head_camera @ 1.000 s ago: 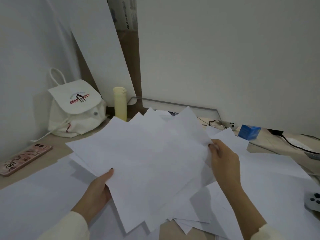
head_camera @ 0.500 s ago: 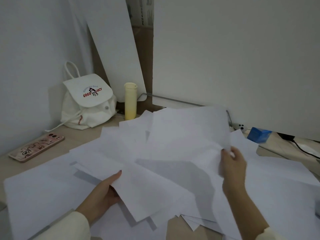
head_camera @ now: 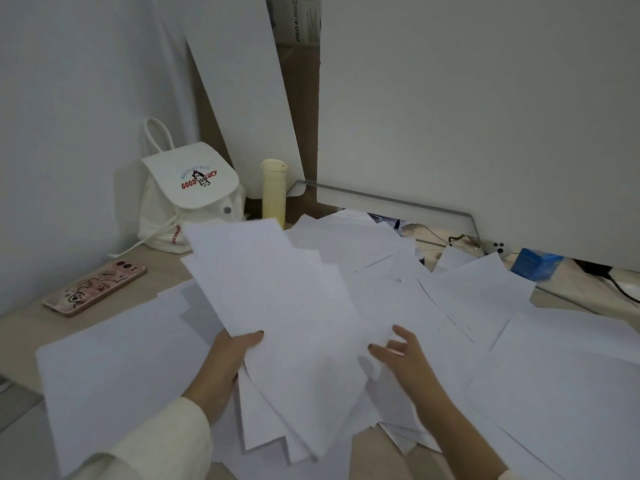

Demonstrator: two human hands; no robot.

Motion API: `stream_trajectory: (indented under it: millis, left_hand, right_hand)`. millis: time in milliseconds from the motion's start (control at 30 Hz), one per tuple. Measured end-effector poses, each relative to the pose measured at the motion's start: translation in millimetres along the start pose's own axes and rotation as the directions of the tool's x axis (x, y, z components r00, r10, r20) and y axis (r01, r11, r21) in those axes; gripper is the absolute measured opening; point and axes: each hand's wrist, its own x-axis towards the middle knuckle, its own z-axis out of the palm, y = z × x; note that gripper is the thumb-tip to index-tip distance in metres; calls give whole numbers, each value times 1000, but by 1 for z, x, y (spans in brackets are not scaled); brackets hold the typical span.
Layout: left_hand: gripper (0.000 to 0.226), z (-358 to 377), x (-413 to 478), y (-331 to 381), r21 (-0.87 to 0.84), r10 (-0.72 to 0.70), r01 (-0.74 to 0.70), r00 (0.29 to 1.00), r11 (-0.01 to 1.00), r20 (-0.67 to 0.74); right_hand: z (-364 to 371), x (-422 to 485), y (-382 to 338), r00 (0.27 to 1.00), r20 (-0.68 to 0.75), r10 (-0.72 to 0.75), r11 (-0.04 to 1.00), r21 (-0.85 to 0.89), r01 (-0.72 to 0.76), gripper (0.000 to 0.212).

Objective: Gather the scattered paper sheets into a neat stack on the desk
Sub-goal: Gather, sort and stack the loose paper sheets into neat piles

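Phone (head_camera: 95,287): pink case w/ cartoon stickers, lay flat on desk (head_camera: 20,327) at far left, apart from the papers.
Backpack (head_camera: 188,199): white, "GOOD LUCY" print on flap, stood against wall behind phone.
Bottle (head_camera: 273,192): pale yellow, upright, just right of backpack, in front of leaning white board (head_camera: 242,91).
Loose sheets (head_camera: 114,368): white paper lay spread over most of desk, overlapping, from left edge to right edge; not squared up.
Left hand (head_camera: 225,365): closed on the near-left edge of a fanned bundle (head_camera: 277,306), thumb on top, fingers hidden under the paper; cream sleeve (head_camera: 162,441) at wrist.
Bundle: several sheets, uneven, corners splayed, tilted up off desk toward backpack; lower ends fanned out near front edge.
Right hand (head_camera: 401,355): fingers spread wide, gripped nothing; fingertips at right side of bundle, whether touching paper: can't tell.
Blue box (head_camera: 535,265): small, at back right, past the sheets, near a black cable (head_camera: 623,291).
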Motion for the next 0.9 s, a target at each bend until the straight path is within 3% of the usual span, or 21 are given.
stream_trajectory:
  millis: [167, 300, 433, 500, 633, 767, 900]
  left_hand:
    - [30, -2, -11, 44, 57, 158, -168, 976, 984, 152]
    - [62, -3, -24, 73, 6, 215, -226, 934, 974, 286]
    - [78, -4, -26, 96, -29, 262, -267, 913, 963, 314]
    - [66, -2, -25, 105, -20, 284, -294, 901, 955, 329]
    - [70, 10, -25, 116, 54, 284, -332, 871, 942, 401]
    - [38, 25, -21, 111, 91, 280, -337, 882, 937, 379]
    - [68, 28, -19, 94, 43, 286, -318, 897, 947, 338]
  right_hand:
    - [-19, 17, -32, 987, 104, -124, 981, -137, 137, 81]
    - [-28, 24, -62, 959, 159, -233, 972, 53, 227, 76]
    - [-39, 18, -88, 915, 123, -384, 915, 186, 359, 94]
    - [-44, 9, -101, 883, 145, -446, 887, 205, 414, 80]
    - [-43, -5, -123, 828, 197, -524, 847, 218, 484, 43]
    - [-37, -11, -127, 825, 190, -533, 836, 268, 478, 40]
    - [-35, -6, -97, 873, 189, -450, 884, 230, 406, 44]
